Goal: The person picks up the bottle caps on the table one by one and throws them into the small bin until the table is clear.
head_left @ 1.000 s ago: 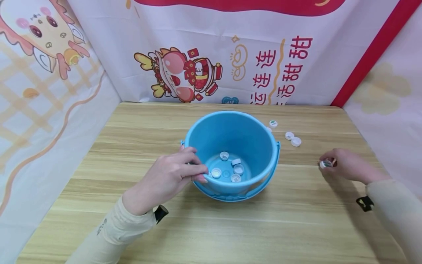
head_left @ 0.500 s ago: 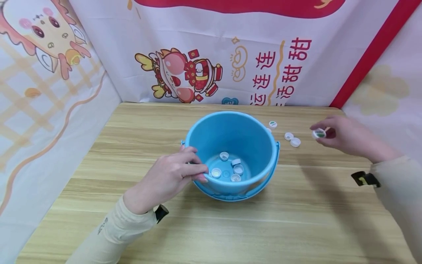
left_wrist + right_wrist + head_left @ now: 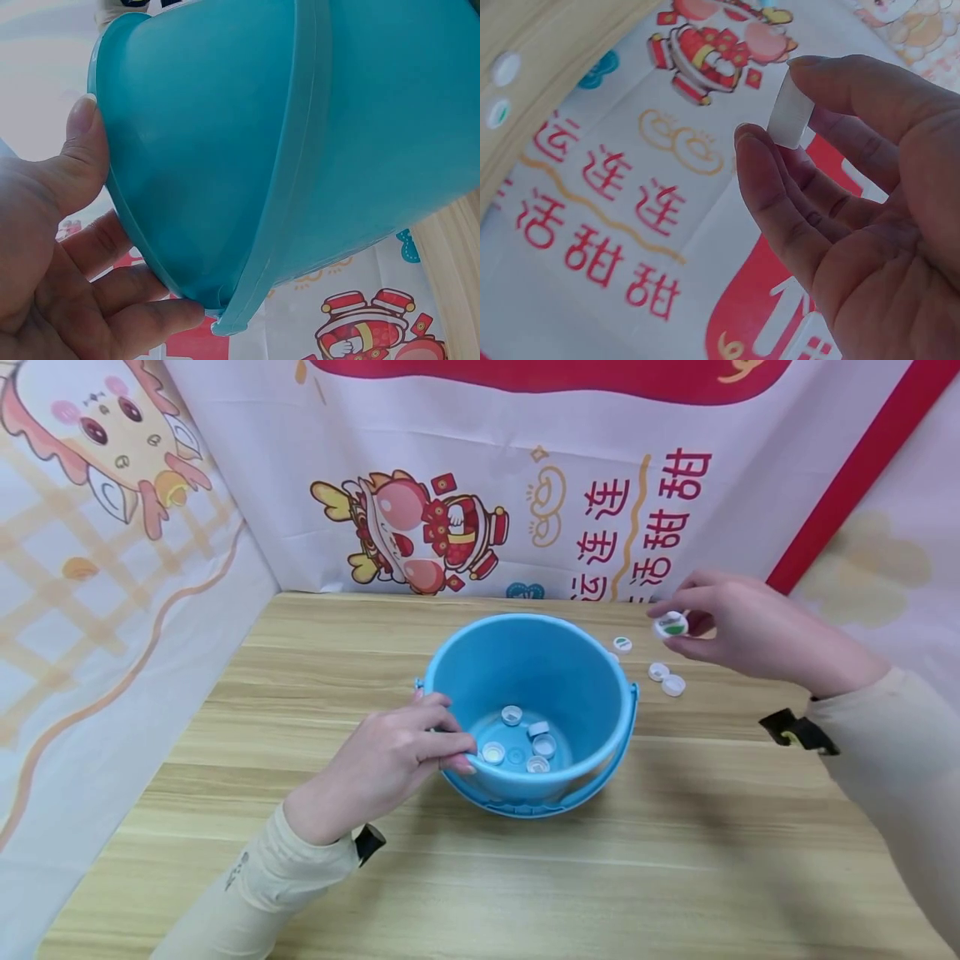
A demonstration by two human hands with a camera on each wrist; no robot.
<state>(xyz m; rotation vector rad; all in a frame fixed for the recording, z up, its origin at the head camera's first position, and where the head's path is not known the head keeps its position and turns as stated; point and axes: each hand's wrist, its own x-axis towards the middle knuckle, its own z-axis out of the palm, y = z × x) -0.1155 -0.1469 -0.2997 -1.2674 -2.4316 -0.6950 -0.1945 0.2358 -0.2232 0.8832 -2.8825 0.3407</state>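
Now pinching a white cap [image 3: 671, 625] between thumb and fingertips of the right hand [image 3: 765, 631], clear of the desk [image 3: 525, 877], off to the right of the blue bucket [image 3: 540, 664] and, in the head view, about level with its far side. Exact height over the bucket's rim? Hard to tell. Round, so no long axis to speak of; showing a green-marked face to the head view, nearly edge-on to the right wrist view.

Meanwhile, gripping the bucket's near-left rim with the left hand [image 3: 390, 756], thumb and fingers on the lip, well apart from that raised cap.

And here, the relation to watch: outside the bucket's right edge, apart from it, not above the mouth. So, leftward from cap to opening, and probably a touch nearer the wearer. Closest to the loose ones too, right of the bucket: the right hand.

Down inside the bucket, five caps [image 3: 543, 745] in sight on the bottom. On the desk to its right, a loose pair of caps [image 3: 673, 684], side by side; by the far-right rim, another cap [image 3: 622, 645], plus one half hidden [image 3: 614, 657]. Slung low across the bucket's near side: the handle [image 3: 532, 810].
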